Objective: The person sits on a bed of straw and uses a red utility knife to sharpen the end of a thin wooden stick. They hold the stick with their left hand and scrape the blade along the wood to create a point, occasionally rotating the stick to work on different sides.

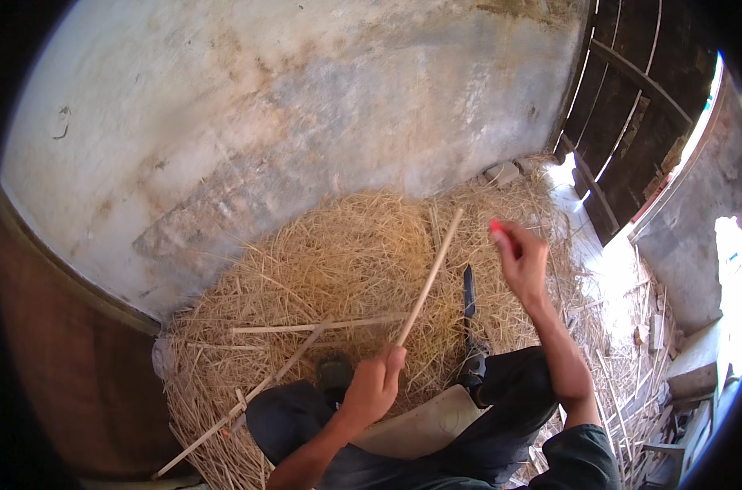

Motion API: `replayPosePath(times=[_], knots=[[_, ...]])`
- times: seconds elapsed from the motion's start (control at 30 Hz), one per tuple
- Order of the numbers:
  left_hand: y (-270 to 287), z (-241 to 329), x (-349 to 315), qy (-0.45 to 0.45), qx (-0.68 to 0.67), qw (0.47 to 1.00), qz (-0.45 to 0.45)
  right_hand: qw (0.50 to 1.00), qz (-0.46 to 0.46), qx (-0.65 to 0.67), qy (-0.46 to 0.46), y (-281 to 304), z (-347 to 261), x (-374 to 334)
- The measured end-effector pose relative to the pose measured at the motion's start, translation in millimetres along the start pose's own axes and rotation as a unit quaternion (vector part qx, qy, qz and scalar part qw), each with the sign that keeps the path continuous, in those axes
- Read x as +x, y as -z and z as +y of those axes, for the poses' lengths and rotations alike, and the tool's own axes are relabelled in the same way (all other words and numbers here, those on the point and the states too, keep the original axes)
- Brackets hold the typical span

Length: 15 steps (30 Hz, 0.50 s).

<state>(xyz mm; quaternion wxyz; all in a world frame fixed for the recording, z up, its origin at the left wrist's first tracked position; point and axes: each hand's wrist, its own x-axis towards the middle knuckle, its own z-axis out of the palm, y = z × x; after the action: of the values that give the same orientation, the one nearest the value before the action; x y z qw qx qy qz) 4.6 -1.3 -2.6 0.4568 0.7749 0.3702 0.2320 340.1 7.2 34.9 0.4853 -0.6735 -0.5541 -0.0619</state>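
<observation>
My left hand (374, 385) is wrapped round the lower end of a peeled wooden stick (432, 282), which slants up and to the right. Level with the stick's far end and apart from it, my right hand (524, 260) is closed in a pinch. A small bright red piece (502, 231) shows at its fingertips; its kind is too small to make out. Between the stick and my right forearm, a knife with a long dark blade (469, 296) points away from me beside my right leg. A pale curved piece (424, 423) lies across my lap.
Shavings and straw-like strips (355, 245) cover the floor. Long sticks (281, 376) cross near my left knee. A stained wall (322, 114) rises ahead, a dark plank door (632, 106) stands at the far right, and a brown panel (77, 351) at the left.
</observation>
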Motion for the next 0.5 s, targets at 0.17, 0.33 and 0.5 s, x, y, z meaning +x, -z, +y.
replayPosePath(times=[0.17,0.33,0.5], knots=[[7,2,8,0.029,-0.045,0.999,0.002,0.973,-0.158,0.090,0.145,-23,-57,-51],[5,10,12,0.028,-0.046,0.998,0.015,0.964,-0.196,0.088,0.159,-32,-80,-73],[-1,7,14,0.013,-0.018,0.999,0.044,0.964,-0.201,0.064,0.160,-36,-84,-78]])
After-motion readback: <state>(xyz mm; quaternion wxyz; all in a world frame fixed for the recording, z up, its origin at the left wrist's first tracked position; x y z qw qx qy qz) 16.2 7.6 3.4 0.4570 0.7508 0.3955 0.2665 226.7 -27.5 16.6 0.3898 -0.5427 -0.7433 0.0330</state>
